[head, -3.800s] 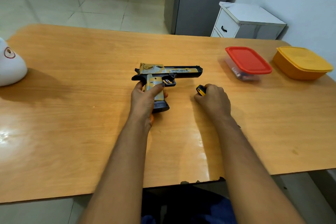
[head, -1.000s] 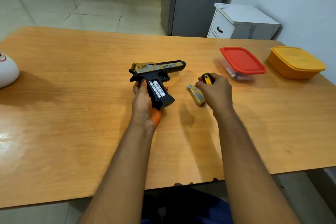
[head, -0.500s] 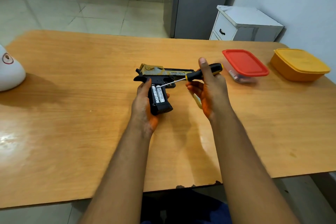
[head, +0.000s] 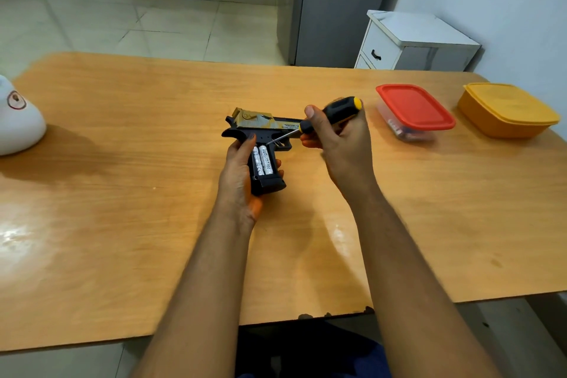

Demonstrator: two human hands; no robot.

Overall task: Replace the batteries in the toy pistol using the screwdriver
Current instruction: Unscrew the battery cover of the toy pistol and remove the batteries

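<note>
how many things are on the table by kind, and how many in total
Lidded plastic containers: 2, one red-lidded clear box, one orange tub
White batteries in the grip: 2
Black and gold toy pistol: 1, gripped by the left hand
Black and yellow handled screwdriver: 1, held by the right hand
White rounded object at the left edge: 1
Total: 7

Both hands curled, gripping — left (head: 237,175), right (head: 337,138).

You have a glossy wood-grain table (head: 122,224) catching glare, a matt black and gold, probably plastic pistol (head: 260,129), a screwdriver (head: 325,117) with bright metal shaft and matt handle, and two smooth plastic boxes (head: 414,107) (head: 506,111).
</note>
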